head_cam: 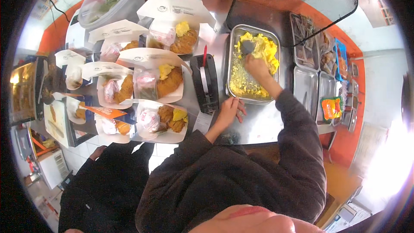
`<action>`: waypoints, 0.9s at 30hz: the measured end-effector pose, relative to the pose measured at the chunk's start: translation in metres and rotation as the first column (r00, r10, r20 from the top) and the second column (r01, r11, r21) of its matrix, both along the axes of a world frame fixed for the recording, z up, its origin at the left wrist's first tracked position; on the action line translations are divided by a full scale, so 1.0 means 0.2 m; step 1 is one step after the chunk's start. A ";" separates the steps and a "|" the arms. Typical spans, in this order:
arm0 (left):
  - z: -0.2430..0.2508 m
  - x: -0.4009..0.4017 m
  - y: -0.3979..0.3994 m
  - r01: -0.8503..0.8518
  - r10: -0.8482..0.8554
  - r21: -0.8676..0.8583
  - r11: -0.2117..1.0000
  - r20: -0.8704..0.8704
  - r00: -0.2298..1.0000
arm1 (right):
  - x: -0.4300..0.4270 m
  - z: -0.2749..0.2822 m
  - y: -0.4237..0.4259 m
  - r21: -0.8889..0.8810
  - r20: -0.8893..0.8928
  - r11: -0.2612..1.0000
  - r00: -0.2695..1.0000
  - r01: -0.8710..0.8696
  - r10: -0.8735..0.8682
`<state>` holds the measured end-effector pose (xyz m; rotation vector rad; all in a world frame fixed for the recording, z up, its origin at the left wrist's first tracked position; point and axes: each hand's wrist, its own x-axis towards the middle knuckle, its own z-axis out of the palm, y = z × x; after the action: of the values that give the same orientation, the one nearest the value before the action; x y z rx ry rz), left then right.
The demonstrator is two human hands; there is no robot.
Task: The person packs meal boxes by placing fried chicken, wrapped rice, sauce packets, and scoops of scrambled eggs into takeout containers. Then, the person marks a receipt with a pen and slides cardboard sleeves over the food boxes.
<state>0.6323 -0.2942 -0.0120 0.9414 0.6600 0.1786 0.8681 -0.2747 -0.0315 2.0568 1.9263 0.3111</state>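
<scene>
In my right hand (257,68) is a dark-headed utensil (247,47), its handle mostly hidden by my fingers. Its head rests among yellow scrambled eggs (270,50) in a rectangular metal tray (230,71). The eggs are heaped at the far and right sides, with crumbs scattered over the perforated bottom. My left hand (231,111) touches the tray's near left corner; whether it grips the rim cannot be told. To the left stand several open paper boxes (176,98) holding fried chicken (171,82) and wrapped bundles (150,119). Egg (165,71) tops some of the chicken.
A black holder (205,84) with a red-tipped tool lies between boxes and tray. Metal pans (305,84) and a bright packet (331,108) are on the right. A mesh-like panel (291,6) rises behind the tray. Someone in black (103,184) stands close on my left.
</scene>
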 end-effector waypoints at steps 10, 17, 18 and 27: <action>-0.01 0.05 -0.01 -0.081 0.082 -0.025 0.996 0.085 0.993 | 0.16 0.09 0.15 0.016 0.084 0.997 0.994 -0.073 0.072; -0.06 0.01 -0.02 -0.133 0.139 -0.075 0.988 0.081 0.987 | -0.12 0.23 -0.17 0.090 -0.283 0.993 0.954 -0.076 0.098; -0.06 0.02 -0.02 -0.119 0.126 -0.091 0.989 0.077 0.989 | -0.10 0.28 -0.16 0.082 -0.281 0.993 0.954 -0.079 0.099; -0.04 0.05 -0.01 -0.209 0.211 -0.026 0.977 0.090 0.973 | -0.03 0.17 -0.20 -0.182 -0.098 0.975 0.984 0.127 -0.146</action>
<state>0.6415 -0.2968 -0.0203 0.8412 0.6740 0.4020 0.8623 -0.3140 0.0016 2.1139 1.7892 -0.0048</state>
